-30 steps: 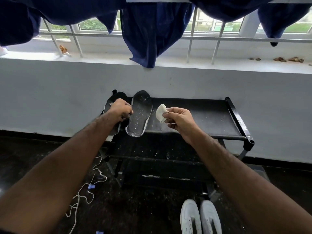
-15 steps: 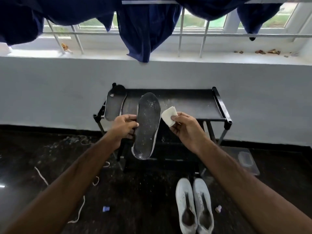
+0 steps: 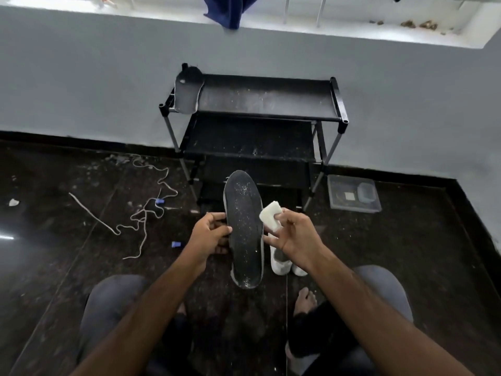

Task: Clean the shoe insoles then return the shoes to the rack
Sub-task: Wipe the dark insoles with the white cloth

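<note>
Closest are the person's two knees in grey trousers, and a bare foot (image 3: pixel 305 301) on the dark floor (image 3: pixel 67 267). Above the knees, the left hand (image 3: pixel 210 237) grips the left edge of a black insole (image 3: pixel 244 229), thumb on top. The insole is held up in the air, long way up, and it has white specks all over it. The right hand (image 3: pixel 291 234) pinches a small white cloth (image 3: pixel 271 215) just beside the insole's right edge. Under that hand, white shoes (image 3: pixel 282 263) stand on the floor. A white cord (image 3: pixel 141 213) lies tangled on the floor to the left. A clear plastic box (image 3: pixel 353 198) sits to the right. Farther back, a black rack (image 3: pixel 260 99) stands against the grey wall. A second insole (image 3: pixel 188 90) lies on the left end of its top shelf
</note>
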### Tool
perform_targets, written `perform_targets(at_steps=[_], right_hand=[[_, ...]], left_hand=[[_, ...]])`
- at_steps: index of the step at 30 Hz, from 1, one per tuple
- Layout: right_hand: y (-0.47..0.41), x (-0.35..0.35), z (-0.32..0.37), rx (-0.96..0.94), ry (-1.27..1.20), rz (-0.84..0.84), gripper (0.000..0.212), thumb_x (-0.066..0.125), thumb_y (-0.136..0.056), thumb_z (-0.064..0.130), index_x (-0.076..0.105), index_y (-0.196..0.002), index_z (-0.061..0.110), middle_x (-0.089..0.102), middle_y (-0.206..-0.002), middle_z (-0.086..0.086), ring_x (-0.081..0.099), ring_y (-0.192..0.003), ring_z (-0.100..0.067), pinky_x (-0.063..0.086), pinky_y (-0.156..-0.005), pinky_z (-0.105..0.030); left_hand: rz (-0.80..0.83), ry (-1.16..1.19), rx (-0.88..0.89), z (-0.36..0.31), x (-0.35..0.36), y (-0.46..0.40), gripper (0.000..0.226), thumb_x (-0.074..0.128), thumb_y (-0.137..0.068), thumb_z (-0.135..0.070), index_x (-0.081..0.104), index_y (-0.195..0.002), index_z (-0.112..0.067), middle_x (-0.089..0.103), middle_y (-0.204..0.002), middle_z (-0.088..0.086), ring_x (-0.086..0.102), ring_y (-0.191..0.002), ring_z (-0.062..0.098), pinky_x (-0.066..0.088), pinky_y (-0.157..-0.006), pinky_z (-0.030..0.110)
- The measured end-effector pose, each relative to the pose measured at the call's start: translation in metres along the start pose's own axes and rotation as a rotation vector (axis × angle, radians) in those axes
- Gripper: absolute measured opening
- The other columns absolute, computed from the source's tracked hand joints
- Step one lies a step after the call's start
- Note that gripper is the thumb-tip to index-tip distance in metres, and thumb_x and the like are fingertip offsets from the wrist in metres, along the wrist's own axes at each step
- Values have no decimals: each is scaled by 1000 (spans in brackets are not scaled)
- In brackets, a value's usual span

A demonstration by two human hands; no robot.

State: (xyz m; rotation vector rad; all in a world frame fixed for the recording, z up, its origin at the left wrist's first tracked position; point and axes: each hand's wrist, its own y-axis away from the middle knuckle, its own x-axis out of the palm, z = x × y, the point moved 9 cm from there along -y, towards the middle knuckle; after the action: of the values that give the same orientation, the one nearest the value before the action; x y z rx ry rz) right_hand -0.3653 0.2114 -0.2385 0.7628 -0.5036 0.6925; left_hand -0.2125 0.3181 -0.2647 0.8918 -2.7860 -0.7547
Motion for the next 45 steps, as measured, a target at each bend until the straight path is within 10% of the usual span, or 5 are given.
perform_targets(at_steps=[19,26,31,38,45], right_hand=[[33,34,-62,138,3,37,37,56,-80,7,51,-117,4,60,-111,-20,65,-89,-28,55,-81,-49],[30,45,-75,195,9,29,17,44,-90,4,60,-98,3,64,-103,-18,66,-82,-28,58,-65,-42],[27,49,-74,245,27,44,29,50,-86,4,56,-115,2,58,-114,-20,65,-91,-28,59,-73,-44],[31,44,-66,270,124,60,37,52,-88,6,55,-124,-4,63,-116,-23,61,-106,-34,49,-101,-56],[31,51,-62,288,95,58,35,48,-91,3,53,-125,-4,61,-116,-22,67,-98,-31,60,-82,-47]], left_hand=[[-70,535,-127,53,0,39,73,34,-99,-68,72,-121,-11,74,-118,17,70,-112,33,50,-105,48],[-30,591,-80,51,-2,30,69,26,-104,-58,69,-115,-6,79,-94,11,77,-83,21,61,-67,29],[57,687,-42,42,0,29,81,29,-101,-66,56,-138,0,60,-136,27,62,-124,38,48,-108,48],[142,778,2,26,5,34,78,21,-104,-62,55,-139,-2,63,-135,24,64,-122,34,57,-95,41],[282,842,18,20,16,36,86,14,-102,-67,42,-150,-1,47,-150,27,44,-142,40,43,-114,48]])
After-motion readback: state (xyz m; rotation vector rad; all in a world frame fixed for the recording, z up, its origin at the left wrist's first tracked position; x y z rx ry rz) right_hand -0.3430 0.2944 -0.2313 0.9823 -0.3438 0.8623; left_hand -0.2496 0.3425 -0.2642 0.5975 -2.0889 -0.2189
